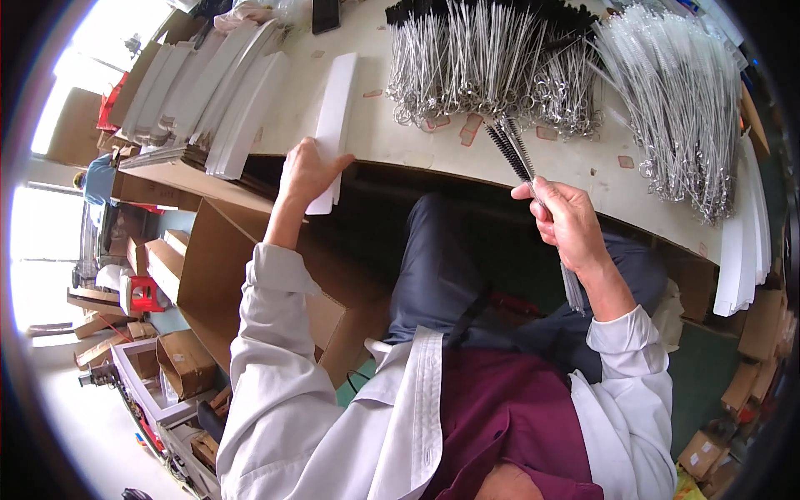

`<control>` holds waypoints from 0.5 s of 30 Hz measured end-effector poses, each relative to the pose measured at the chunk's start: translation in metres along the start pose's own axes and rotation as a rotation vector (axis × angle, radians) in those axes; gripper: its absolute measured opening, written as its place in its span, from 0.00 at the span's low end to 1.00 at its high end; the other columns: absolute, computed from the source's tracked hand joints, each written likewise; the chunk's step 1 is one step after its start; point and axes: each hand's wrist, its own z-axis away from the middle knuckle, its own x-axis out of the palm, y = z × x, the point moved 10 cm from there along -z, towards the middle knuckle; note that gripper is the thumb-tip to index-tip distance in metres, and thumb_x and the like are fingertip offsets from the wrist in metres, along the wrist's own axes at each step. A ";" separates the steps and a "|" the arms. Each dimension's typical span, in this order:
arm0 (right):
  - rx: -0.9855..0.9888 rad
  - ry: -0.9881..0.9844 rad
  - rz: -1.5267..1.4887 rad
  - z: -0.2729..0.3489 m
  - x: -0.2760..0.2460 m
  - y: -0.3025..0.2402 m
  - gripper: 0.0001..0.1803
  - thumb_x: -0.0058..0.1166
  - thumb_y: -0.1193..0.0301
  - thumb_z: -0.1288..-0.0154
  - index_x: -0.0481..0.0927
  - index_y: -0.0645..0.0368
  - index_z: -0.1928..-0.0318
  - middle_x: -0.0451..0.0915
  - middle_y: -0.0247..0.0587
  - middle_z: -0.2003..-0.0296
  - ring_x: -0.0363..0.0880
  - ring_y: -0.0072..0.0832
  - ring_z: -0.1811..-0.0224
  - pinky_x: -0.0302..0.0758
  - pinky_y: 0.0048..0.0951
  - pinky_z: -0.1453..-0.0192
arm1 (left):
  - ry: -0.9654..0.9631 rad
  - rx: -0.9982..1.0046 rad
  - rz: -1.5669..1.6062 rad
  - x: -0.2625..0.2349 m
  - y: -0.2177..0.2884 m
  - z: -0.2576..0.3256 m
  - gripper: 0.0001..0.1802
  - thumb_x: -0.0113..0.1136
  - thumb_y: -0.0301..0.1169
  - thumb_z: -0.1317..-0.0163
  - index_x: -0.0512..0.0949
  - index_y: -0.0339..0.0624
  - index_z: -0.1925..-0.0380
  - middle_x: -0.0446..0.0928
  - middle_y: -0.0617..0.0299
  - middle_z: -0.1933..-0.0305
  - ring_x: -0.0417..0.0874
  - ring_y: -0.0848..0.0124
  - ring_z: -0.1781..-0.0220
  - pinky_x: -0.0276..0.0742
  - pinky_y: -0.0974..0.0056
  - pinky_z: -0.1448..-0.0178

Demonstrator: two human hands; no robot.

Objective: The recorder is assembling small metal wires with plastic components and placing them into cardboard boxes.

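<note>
My left hand (310, 172) is closed on a long, narrow white carton (335, 104), with the thumb on its right side. The carton lies over the table's front edge, its near end sticking out past it. In my right hand (568, 218) is a small bunch of wire-handled tube brushes (510, 148). Their bristle heads, at least one of them black, point up and left toward the table. The wire handles run down below my wrist. How many brushes I hold cannot be made out.
Across the table (400, 137), a pile of black-bristled brushes (492, 62) lies at the back, with clear-bristled brushes (679, 108) to its right. White cartons (212, 83) are stacked at the left, more (742, 242) at the right edge. A phone (325, 15) lies far back. Cardboard boxes (221, 275) stand below left.
</note>
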 end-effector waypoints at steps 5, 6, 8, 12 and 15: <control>-0.070 -0.015 0.163 0.014 0.015 0.008 0.20 0.51 0.60 0.19 0.85 0.63 0.63 0.69 0.21 0.80 0.62 0.08 0.80 0.60 0.16 0.77 | -0.360 -0.118 1.232 0.025 0.013 0.023 0.23 0.59 0.39 0.36 0.77 0.29 0.49 0.84 0.45 0.57 0.86 0.59 0.59 0.88 0.58 0.49; -0.100 -0.049 0.205 0.016 0.024 0.009 0.21 0.51 0.60 0.19 0.85 0.64 0.64 0.70 0.22 0.80 0.63 0.09 0.79 0.62 0.17 0.76 | -0.403 -0.139 1.501 0.033 0.025 0.030 0.30 0.54 0.41 0.35 0.72 0.26 0.41 0.83 0.42 0.54 0.86 0.57 0.56 0.87 0.55 0.47; -0.192 -0.061 0.360 0.023 0.037 0.005 0.20 0.52 0.61 0.20 0.85 0.64 0.64 0.74 0.28 0.80 0.68 0.13 0.78 0.67 0.22 0.73 | -0.398 -0.086 1.755 0.032 0.059 0.046 0.33 0.51 0.42 0.37 0.70 0.26 0.39 0.81 0.41 0.53 0.85 0.56 0.55 0.86 0.53 0.47; -0.259 -0.131 0.496 0.043 0.069 0.005 0.19 0.51 0.63 0.19 0.85 0.66 0.62 0.74 0.29 0.80 0.68 0.13 0.78 0.66 0.21 0.73 | -0.387 0.174 2.082 0.015 0.107 0.060 0.37 0.51 0.44 0.43 0.70 0.26 0.39 0.81 0.38 0.54 0.84 0.51 0.57 0.84 0.48 0.48; -0.262 -0.186 0.489 0.053 0.074 0.011 0.19 0.51 0.63 0.19 0.85 0.66 0.62 0.70 0.27 0.81 0.63 0.13 0.79 0.63 0.21 0.75 | -0.340 0.163 2.040 0.013 0.131 0.064 0.38 0.53 0.45 0.45 0.69 0.27 0.38 0.80 0.38 0.54 0.82 0.53 0.57 0.81 0.49 0.48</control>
